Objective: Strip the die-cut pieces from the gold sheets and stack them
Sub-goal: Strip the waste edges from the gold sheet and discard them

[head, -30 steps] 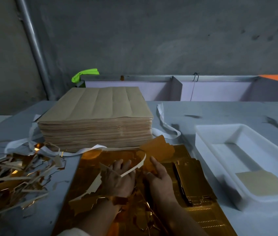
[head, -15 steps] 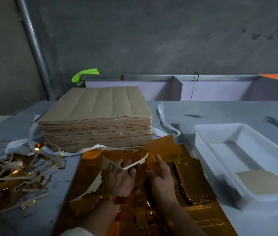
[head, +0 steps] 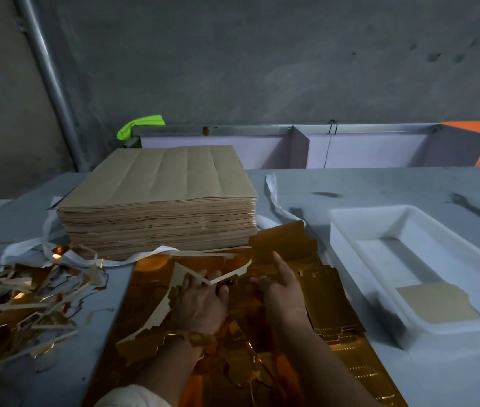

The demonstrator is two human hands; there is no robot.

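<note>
The shiny gold sheet (head: 150, 292) lies flat on the counter (head: 350, 186), its border torn jagged. The left hand (head: 200, 301) has its fingers curled round a pale-backed strip (head: 158, 317). The right hand (head: 282, 292) rests on the sheet, fingers straight. A white tray (head: 347, 230) holds one tan piece (head: 438, 304).

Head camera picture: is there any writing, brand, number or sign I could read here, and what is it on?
None: no word, number or sign can be read anywhere.
Brown paper stack: blank, only fold lines.
Gold sheets: only cut lines.
White tray and the tan piece in it: blank.
Waste strip that the left hand grips: blank.
</note>
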